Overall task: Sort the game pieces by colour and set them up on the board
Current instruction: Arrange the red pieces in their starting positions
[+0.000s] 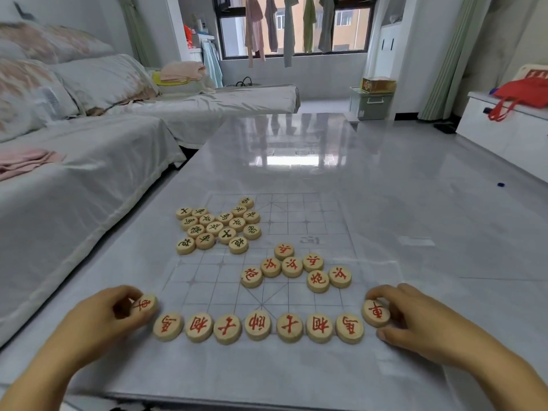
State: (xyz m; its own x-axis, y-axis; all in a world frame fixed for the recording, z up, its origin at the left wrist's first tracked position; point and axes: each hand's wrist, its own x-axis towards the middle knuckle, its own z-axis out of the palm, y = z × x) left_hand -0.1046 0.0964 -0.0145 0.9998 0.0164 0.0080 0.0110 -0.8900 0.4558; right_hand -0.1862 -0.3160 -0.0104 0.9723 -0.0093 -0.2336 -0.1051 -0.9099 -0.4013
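1. The left hand (98,318) pinches a round pale wooden disc with a red character (146,304) at the lower left of the frame. The right hand (415,318) pinches a matching red-lettered disc (376,313) at the lower right. Both discs sit tilted at the ends of the near row of seven red-lettered discs (258,325).
2. Each held disc is just beside the row's end disc. A careless set-down would likely knock that neighbour off its crossing, and the push may travel along the tightly spaced row.
3. The thin translucent gridded board sheet (296,215) lies on the glossy grey table (296,143), so a dragging wrist could slide it, pieces and all.
4. The left disc appears outside the printed grid's corner, so it may land off its point.
5. A loose cluster of seven red-lettered discs (292,266) occupies mid-board crossings. The dark-lettered cluster (214,226) straddles the board's upper-left edge and covers far-side points. A white-sheeted sofa (74,173) fills the left.
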